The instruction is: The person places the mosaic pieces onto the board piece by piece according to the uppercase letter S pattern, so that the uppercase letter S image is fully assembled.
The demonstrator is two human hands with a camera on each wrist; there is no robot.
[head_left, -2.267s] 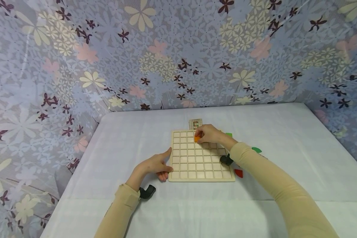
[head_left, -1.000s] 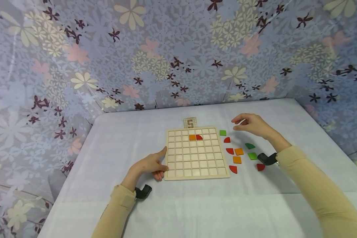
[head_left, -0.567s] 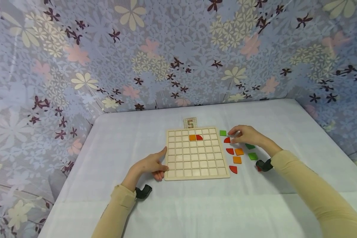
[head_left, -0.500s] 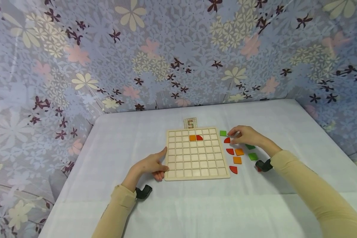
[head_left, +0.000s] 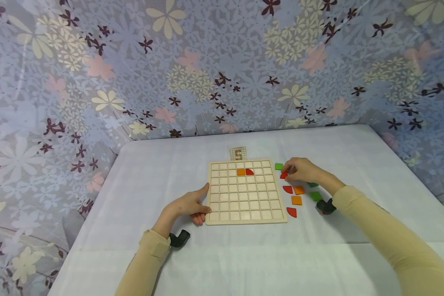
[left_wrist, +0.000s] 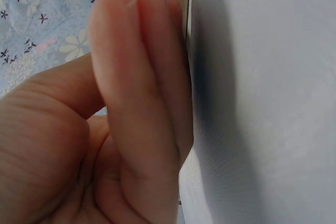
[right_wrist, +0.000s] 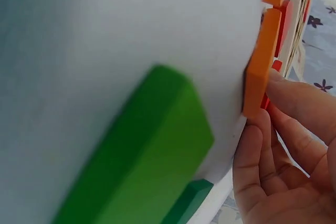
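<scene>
A square wooden grid board (head_left: pixel 240 193) lies on the table. Near its top edge, an orange square tile (head_left: pixel 241 172) and a red quarter-circle tile (head_left: pixel 249 172) sit side by side in its cells. My left hand (head_left: pixel 188 204) rests at the board's left edge, thumb and index finger touching the rim. To the right of the board, my right hand (head_left: pixel 304 169) pinches a loose red quarter-circle tile (head_left: pixel 283 175) between thumb and fingers. In the right wrist view this red tile (right_wrist: pixel 265 101) is partly hidden behind an orange tile (right_wrist: pixel 260 64) and the fingertips.
Around the right hand lie a green square (head_left: pixel 279 166), orange squares (head_left: pixel 297 200), red quarter-circles (head_left: pixel 291 212) and another green square (head_left: pixel 315 196). A dark green piece (head_left: pixel 313 184) is half covered by the hand. Behind the board lies a small pattern card (head_left: pixel 238 153). A patterned cloth stands behind the table.
My right hand left the orange tile on the board, moved right, then came down to the loose red quarter-circle tile and closed its fingertips on it. The left hand stayed at the board's edge.
</scene>
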